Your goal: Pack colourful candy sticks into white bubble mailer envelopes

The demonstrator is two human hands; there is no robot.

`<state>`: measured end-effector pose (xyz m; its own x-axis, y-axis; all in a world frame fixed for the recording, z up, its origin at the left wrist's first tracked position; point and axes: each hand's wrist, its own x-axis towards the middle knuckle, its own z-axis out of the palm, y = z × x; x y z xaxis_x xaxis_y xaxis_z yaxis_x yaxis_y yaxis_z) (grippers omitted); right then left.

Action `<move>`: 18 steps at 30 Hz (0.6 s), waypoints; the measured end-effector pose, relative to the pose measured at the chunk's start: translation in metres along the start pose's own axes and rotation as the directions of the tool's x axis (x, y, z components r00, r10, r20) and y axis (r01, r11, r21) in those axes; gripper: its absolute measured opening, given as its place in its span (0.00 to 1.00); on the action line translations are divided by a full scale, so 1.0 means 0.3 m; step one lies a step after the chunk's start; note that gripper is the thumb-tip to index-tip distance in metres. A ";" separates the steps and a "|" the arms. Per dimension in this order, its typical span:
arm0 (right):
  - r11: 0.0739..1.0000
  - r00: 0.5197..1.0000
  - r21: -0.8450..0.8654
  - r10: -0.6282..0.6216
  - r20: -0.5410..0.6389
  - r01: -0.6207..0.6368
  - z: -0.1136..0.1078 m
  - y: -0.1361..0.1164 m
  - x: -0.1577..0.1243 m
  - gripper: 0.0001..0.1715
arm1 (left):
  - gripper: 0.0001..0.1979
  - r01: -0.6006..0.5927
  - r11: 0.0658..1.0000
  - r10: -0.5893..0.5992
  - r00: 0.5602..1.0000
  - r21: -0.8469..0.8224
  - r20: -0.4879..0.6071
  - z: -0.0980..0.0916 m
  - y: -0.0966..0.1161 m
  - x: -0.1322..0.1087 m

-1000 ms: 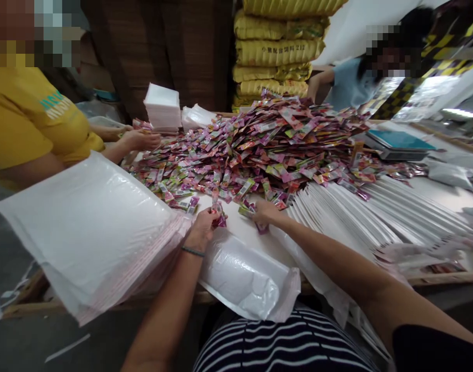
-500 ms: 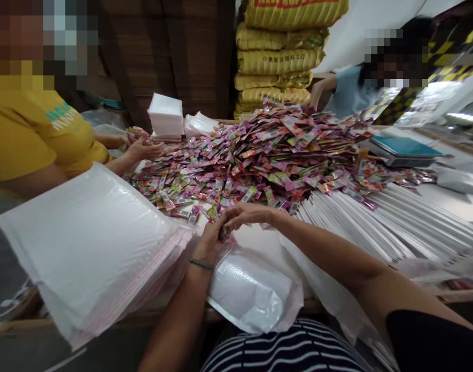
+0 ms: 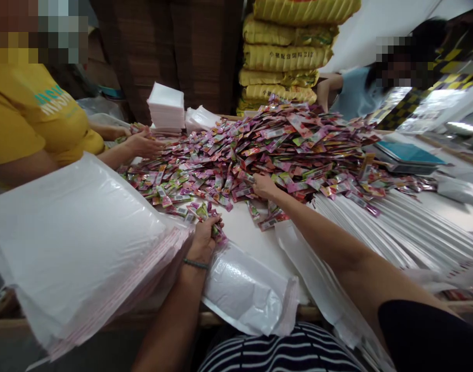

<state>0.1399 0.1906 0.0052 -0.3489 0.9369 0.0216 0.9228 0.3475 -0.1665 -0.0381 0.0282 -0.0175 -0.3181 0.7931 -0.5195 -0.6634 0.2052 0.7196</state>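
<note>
**Picking by the bunch, plus what's readable here**

So the left hand (image 3: 207, 232) is closed around a bunch of small, flat, shiny pink, purple and green plastic sachets (image 3: 203, 212), just off the near side of the big multicoloured heap of similar sachets (image 3: 283, 142). The right hand (image 3: 264, 186) is at the heap's near edge, fingers curled; can't tell if it's actually pinching one. I'd keep the left grip snug without crushing, line everything up one way, and take loose ones off the heap's edge, since digging could start a slide.

Readable stuff: one of the plump yellow sacks (image 3: 286, 58) stacked behind the heap says 小猪配合饲料 212 in black. The yellow short-sleeved T-shirt (image 3: 65, 124) left of the heap has teal and white lettering, too blurry for me. Sachet print's too tiny.
</note>
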 end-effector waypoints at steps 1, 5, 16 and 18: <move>1.000 1.000 -0.022 0.000 0.019 0.000 0.004 -0.006 0.003 0.16 | 0.07 0.009 1.000 -0.009 1.000 0.006 -0.003 0.001 0.000 -0.003; 0.993 0.996 -0.112 -0.016 0.084 0.025 0.018 -0.024 0.009 0.17 | 0.10 0.019 1.000 -0.019 1.000 0.014 -0.012 0.001 0.003 -0.013; 0.992 0.994 -0.088 -0.089 0.067 0.094 0.012 -0.013 0.000 0.16 | 0.11 0.026 0.999 -0.026 1.000 -0.029 -0.002 0.001 0.009 -0.016; 0.997 0.997 -0.036 -0.063 0.035 0.065 0.020 -0.037 -0.006 0.15 | 0.11 0.025 0.999 -0.025 1.000 -0.039 -0.007 -0.002 0.006 -0.014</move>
<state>0.1293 0.1850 0.0012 -0.4123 0.9111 -0.0026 0.9036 0.4085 -0.1292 -0.0384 0.0249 -0.0143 -0.3064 0.7834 -0.5407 -0.6970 0.2022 0.6880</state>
